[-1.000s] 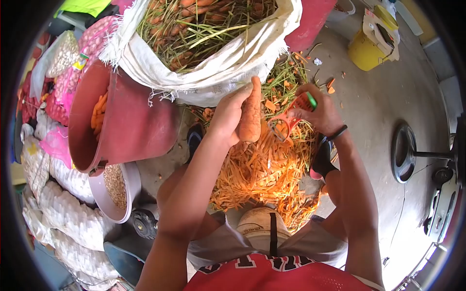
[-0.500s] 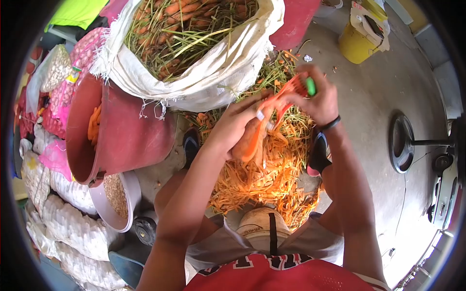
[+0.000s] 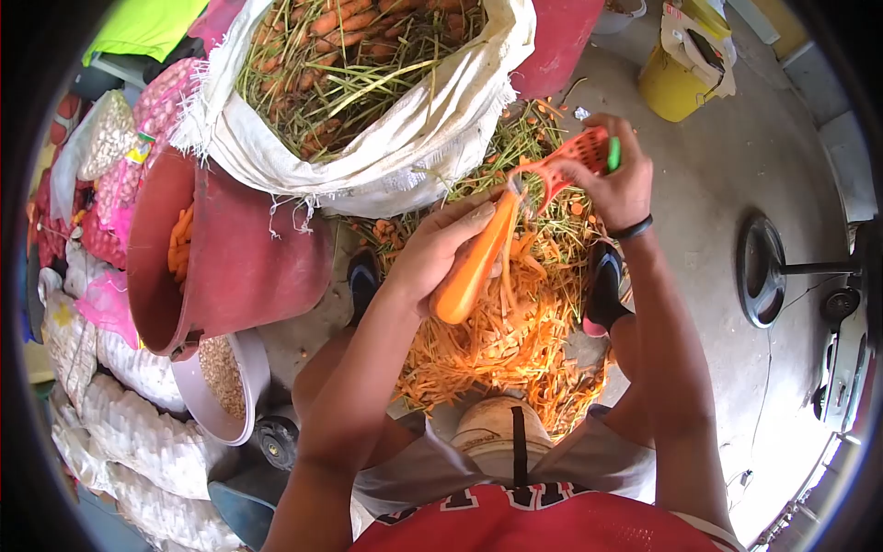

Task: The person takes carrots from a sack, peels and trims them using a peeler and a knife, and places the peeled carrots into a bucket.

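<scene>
In the head view, my left hand (image 3: 440,247) is closed round a carrot (image 3: 475,267) with smooth, bright orange sides. The carrot slants up to the right, its thick end toward me. My right hand (image 3: 618,179) grips a red-orange peeler (image 3: 572,166) with a perforated handle; a bit of green (image 3: 613,154) shows by the fingers. The peeler's head is at the carrot's far tip; whether its blade touches is too small to tell. A strip of peel (image 3: 508,276) hangs beside the carrot. Below lies a heap of orange peelings (image 3: 515,345).
A white woven sack (image 3: 386,170) of carrots with stalks stands ahead. Left of it, a red tub (image 3: 267,239) lies tilted with carrots inside. A pale basin (image 3: 250,368) and bagged produce (image 3: 138,451) are at left. A yellow bucket (image 3: 670,87) stands far right, a round black base (image 3: 762,271) nearer.
My right hand has moved slightly right with the peeler, which has gone from along the carrot to its far tip. The carrot's side now shows more fully.
</scene>
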Demonstrator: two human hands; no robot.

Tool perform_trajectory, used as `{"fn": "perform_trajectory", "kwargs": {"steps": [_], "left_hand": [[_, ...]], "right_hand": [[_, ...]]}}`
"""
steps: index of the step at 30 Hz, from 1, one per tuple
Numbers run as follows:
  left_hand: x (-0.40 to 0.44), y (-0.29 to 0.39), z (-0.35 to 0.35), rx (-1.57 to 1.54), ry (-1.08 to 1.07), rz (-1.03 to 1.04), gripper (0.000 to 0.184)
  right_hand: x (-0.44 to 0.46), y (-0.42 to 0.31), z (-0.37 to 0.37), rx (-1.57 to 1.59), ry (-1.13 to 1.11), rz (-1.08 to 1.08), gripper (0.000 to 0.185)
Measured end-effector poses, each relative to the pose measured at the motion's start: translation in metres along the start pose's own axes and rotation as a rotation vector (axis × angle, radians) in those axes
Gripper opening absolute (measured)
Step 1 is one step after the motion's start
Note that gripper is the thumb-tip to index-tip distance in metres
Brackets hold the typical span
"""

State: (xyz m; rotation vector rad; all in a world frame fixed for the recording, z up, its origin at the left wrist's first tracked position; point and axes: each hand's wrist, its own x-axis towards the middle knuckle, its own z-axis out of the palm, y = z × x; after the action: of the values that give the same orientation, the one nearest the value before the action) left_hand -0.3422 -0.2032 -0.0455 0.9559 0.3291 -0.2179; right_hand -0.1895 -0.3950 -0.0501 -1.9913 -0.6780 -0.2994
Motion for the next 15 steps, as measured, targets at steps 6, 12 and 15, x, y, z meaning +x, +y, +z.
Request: {"fn": "perform_trajectory", "kwargs": {"steps": [6, 12, 15], "left_hand": [[0.014, 0.000, -0.013, -0.219, 0.106, -0.018, 0.037], [-0.003, -0.001, 0.001, -0.037, 0.033, -0.031, 0.035], [0.002, -0.002, -0.008, -0.214, -0.015, -0.042, 0.036]], "right_hand": [[-0.031, -0.049, 0.026, 0.155, -0.187, -0.319, 0.062], [-0.007, -0.003, 0.004, 0.056, -0.022, -0.032, 0.062], [-0.007, 0.003, 0.008, 0.200, -0.017, 0.054, 0.063]]}}
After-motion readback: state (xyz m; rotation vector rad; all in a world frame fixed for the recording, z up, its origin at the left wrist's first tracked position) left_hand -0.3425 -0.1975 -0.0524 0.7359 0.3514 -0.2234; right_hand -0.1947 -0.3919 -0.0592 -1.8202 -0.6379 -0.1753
